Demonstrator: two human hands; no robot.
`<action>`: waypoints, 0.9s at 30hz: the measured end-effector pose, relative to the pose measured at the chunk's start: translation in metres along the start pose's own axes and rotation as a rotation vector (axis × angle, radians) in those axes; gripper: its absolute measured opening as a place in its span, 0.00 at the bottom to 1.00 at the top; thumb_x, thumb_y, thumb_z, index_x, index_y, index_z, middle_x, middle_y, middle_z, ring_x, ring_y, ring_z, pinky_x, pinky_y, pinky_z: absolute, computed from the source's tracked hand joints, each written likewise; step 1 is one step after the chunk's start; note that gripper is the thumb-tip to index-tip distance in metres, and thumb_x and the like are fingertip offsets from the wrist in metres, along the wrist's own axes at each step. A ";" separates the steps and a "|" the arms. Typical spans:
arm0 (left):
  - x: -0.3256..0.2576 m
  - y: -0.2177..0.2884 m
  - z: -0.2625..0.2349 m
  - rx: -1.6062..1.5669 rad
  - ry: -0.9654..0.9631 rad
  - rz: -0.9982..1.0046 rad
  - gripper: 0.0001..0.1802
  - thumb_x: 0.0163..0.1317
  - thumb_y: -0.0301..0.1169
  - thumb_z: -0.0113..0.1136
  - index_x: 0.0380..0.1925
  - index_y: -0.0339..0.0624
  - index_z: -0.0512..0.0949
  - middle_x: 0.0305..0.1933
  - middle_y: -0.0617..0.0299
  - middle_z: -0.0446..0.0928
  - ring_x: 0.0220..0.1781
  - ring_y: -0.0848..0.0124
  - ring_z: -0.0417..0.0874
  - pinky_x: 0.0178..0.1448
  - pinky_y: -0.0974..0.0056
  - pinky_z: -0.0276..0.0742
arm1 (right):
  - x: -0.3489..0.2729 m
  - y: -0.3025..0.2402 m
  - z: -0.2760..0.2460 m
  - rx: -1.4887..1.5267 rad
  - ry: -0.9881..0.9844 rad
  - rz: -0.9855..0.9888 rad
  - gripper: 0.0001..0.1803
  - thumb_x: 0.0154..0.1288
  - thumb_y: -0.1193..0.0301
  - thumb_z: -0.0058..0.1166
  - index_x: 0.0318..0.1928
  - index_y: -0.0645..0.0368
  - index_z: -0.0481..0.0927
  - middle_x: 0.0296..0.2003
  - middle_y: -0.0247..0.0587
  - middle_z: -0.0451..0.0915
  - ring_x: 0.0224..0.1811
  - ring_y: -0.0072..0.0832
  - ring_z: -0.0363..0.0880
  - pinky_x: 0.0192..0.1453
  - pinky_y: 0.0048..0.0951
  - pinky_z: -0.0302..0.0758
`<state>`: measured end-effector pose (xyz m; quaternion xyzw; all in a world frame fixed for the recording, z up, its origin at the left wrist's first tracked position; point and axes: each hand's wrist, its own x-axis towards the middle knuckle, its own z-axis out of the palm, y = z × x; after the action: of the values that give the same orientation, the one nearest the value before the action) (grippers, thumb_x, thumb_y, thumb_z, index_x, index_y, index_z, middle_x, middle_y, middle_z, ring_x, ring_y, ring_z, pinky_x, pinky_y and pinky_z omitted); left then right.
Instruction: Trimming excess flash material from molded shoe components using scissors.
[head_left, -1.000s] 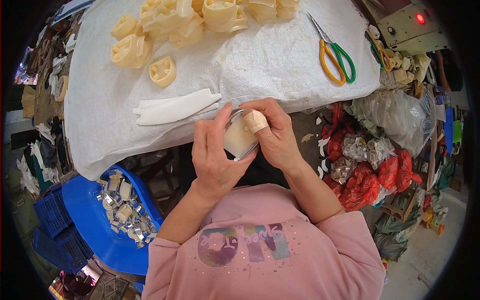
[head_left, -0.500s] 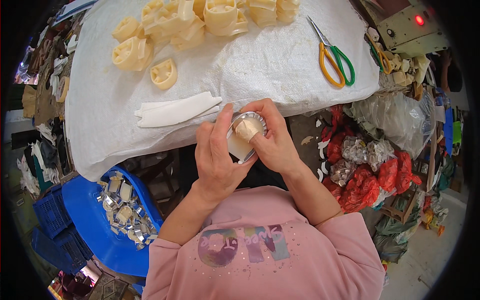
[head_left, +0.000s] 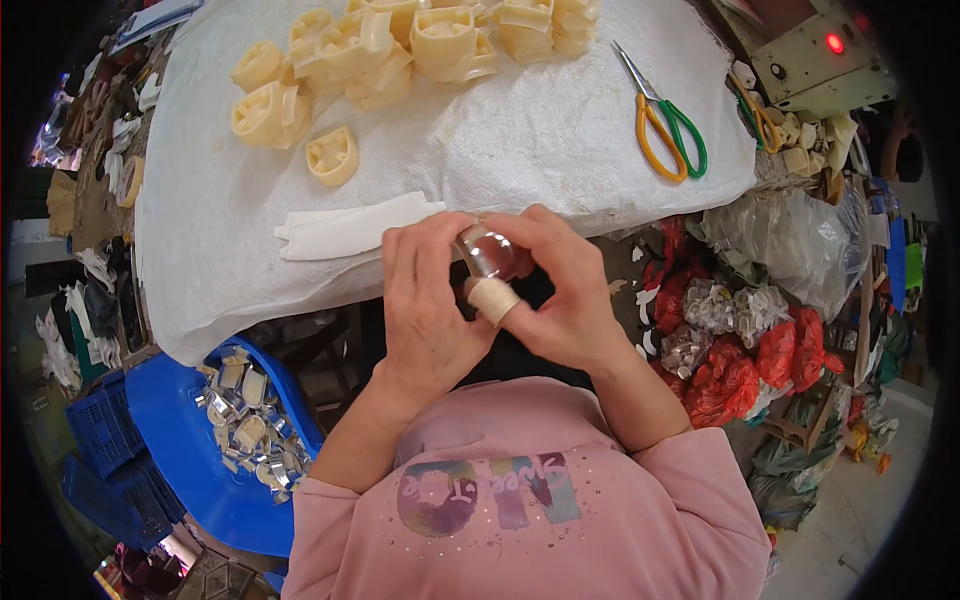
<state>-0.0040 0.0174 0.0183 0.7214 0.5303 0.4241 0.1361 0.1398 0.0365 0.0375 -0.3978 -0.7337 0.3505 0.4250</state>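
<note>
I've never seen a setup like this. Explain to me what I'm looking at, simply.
There is no machine at work here: you see a person's own two bare hands, the left hand and the right hand, whose thumb has a beige wrap. The view comes from a wide fisheye camera worn on the head, looking down, so straight edges bend near the rim.

Between them, the hands hold a shiny rounded piece; fingers hide part of it.

Ahead is a surface covered by a white sheet. On it lie piled cream-coloured pieces, a separate cream piece, white strips and scissors with one orange and one green handle. At lower left, a blue tub holds more shiny pieces.
</note>
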 end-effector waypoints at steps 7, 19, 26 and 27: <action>-0.006 -0.015 -0.009 -1.216 -0.057 -0.569 0.35 0.48 0.22 0.67 0.56 0.40 0.60 0.56 0.51 0.70 0.56 0.65 0.74 0.58 0.60 0.75 | 0.008 0.022 -0.033 -0.025 0.141 -0.014 0.18 0.54 0.72 0.62 0.47 0.59 0.77 0.39 0.42 0.75 0.39 0.33 0.74 0.43 0.30 0.72; -0.001 -0.019 -0.010 -1.228 -0.150 -0.603 0.47 0.42 0.38 0.78 0.60 0.34 0.61 0.62 0.50 0.67 0.62 0.65 0.71 0.64 0.65 0.69 | 0.037 0.129 -0.167 -0.969 0.081 0.398 0.22 0.56 0.72 0.55 0.54 0.59 0.74 0.37 0.53 0.77 0.42 0.51 0.76 0.48 0.44 0.72; -0.004 -0.022 -0.009 -0.897 -0.214 -0.459 0.36 0.46 0.30 0.74 0.55 0.37 0.67 0.58 0.57 0.69 0.56 0.69 0.73 0.60 0.65 0.68 | 0.043 0.118 -0.162 -0.686 0.048 0.363 0.26 0.53 0.73 0.55 0.55 0.58 0.72 0.34 0.49 0.77 0.36 0.43 0.78 0.46 0.39 0.74; -0.003 -0.022 -0.009 -0.894 -0.212 -0.462 0.36 0.46 0.30 0.74 0.55 0.37 0.67 0.58 0.57 0.69 0.56 0.69 0.73 0.60 0.65 0.68 | 0.033 0.113 -0.154 -0.527 0.128 0.369 0.27 0.52 0.75 0.55 0.56 0.59 0.71 0.33 0.44 0.76 0.34 0.37 0.77 0.44 0.35 0.74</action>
<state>-0.0257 0.0214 0.0077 0.4955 0.4260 0.4929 0.5745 0.3005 0.1424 0.0136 -0.6414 -0.6866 0.1942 0.2819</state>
